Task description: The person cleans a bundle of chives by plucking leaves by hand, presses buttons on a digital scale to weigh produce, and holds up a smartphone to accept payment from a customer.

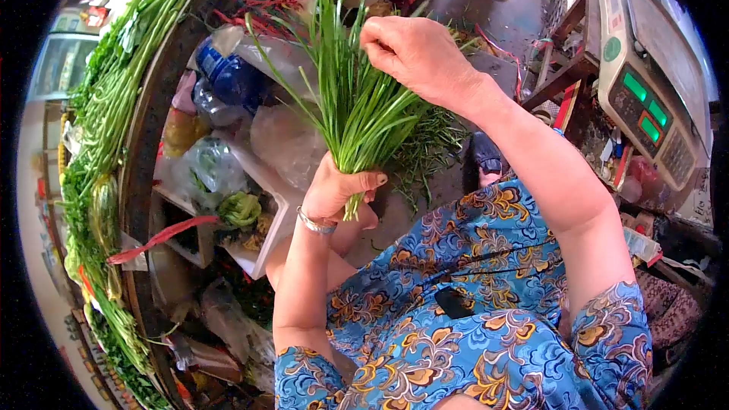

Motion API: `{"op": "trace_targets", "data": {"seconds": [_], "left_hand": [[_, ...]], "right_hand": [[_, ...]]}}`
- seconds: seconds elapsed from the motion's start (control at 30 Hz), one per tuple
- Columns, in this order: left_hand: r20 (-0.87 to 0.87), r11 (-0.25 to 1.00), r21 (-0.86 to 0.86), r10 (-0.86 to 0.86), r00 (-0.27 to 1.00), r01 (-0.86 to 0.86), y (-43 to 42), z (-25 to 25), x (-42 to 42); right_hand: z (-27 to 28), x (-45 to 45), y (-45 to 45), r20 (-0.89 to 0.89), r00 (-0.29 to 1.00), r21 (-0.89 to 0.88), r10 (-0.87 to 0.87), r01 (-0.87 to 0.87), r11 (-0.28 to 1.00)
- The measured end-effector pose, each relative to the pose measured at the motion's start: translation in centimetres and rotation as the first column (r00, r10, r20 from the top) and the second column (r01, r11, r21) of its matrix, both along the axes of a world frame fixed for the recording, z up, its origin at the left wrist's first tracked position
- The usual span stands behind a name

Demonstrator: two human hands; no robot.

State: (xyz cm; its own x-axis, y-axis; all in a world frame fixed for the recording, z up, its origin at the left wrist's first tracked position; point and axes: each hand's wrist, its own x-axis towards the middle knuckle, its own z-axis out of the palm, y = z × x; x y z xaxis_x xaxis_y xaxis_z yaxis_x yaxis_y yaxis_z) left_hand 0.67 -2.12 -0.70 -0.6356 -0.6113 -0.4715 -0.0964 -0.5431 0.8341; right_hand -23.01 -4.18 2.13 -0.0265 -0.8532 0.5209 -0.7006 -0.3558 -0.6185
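A bunch of long green chives stands upright over my lap, its leaves fanning out at the top. My left hand is wrapped around the lower stems, with the cut ends showing below the fist. At the upper right of the leaves, my right hand is closed in a pinch beside the tips. Whatever lies between those fingers is hidden. Loose green trimmings lie on the floor behind the bunch.
Piled greens line a curved shelf at left. Below it are a pale box, plastic bags, a small leafy vegetable and a red strip. A digital scale with lit green displays stands at right.
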Motion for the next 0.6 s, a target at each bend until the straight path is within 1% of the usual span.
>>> {"op": "trace_targets", "data": {"seconds": [0.03,0.07,0.1,0.13,0.2,0.27,0.33,0.37,0.4,0.47,0.53,0.6], "left_hand": [[-0.008,1.0,0.007,-0.029,1.0,0.029,-0.1,-0.1,0.1],[-0.016,0.998,0.015,-0.06,0.998,0.061,-0.2,-0.2,0.2],[-0.015,0.998,0.018,-0.065,0.998,0.066,-0.2,-0.2,0.1],[-0.008,0.998,0.018,-0.064,0.998,0.064,-0.1,0.0,0.0],[0.002,0.998,0.017,-0.067,0.998,0.067,0.0,0.1,-0.1],[0.052,0.995,-0.031,-0.095,0.994,0.097,0.0,-0.1,-0.1],[0.056,0.995,-0.041,-0.092,0.994,0.095,0.2,0.0,-0.3],[0.059,0.995,-0.053,-0.085,0.995,0.088,0.3,0.1,-0.3],[0.061,0.995,-0.053,-0.087,0.994,0.09,0.3,0.2,-0.3],[-0.001,0.998,0.025,-0.049,0.999,0.049,0.1,0.5,-0.2],[-0.005,0.999,0.033,-0.018,1.0,0.018,0.0,0.1,0.0],[-0.008,0.999,0.042,0.013,1.0,-0.012,0.0,-0.1,0.0]], "right_hand": [[-0.1,0.0,0.0,0.001,1.0,0.002,-0.002,0.002,1.0],[-0.1,-0.1,-0.1,0.002,0.999,-0.05,0.04,-0.04,0.998],[-0.2,-0.1,-0.1,0.003,0.997,-0.101,0.083,-0.082,0.992],[-0.5,-0.3,-0.1,0.005,0.997,-0.1,0.079,-0.078,0.992],[-1.1,-0.5,-0.2,-0.058,0.988,-0.027,0.14,-0.142,0.989],[-1.0,-0.3,0.0,-0.065,0.99,-0.029,0.127,-0.129,0.991],[-0.9,-0.4,-0.1,-0.066,0.973,0.012,0.223,-0.222,0.975],[-1.1,-0.4,0.0,-0.128,0.973,0.008,0.193,-0.193,0.981],[-1.3,-0.5,0.0,-0.127,0.974,0.008,0.19,-0.191,0.982],[-1.1,-0.5,0.2,-0.118,0.968,-0.045,0.223,-0.23,0.972],[-1.0,-0.4,0.6,-0.115,0.967,-0.025,0.228,-0.232,0.972],[-1.5,-0.1,0.8,-0.136,0.979,0.045,0.153,-0.148,0.988]]}}
